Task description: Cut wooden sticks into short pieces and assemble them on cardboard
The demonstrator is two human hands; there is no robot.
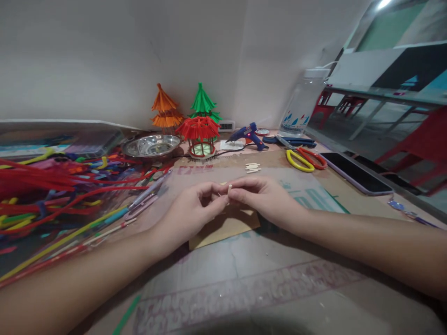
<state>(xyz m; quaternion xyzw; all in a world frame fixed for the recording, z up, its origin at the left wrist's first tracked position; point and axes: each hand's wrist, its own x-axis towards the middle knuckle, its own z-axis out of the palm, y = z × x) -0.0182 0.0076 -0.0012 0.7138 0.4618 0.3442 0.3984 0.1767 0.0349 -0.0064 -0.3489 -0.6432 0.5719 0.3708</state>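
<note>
My left hand and my right hand meet at their fingertips over the middle of the table. Between the tips shows a short pale wooden stick, standing nearly upright. My right thumb and forefinger are closed on the stick, and my left fingers are closed against its lower part, which is hidden. Under the hands lies a piece of brown cardboard. Just beyond them, several short pale sticks lie in a small pile.
At the back stand a red-roofed pavilion model, orange and green roofs, a metal dish, a blue glue gun and a bottle. Scissors and a phone lie right; pipe cleaners crowd the left.
</note>
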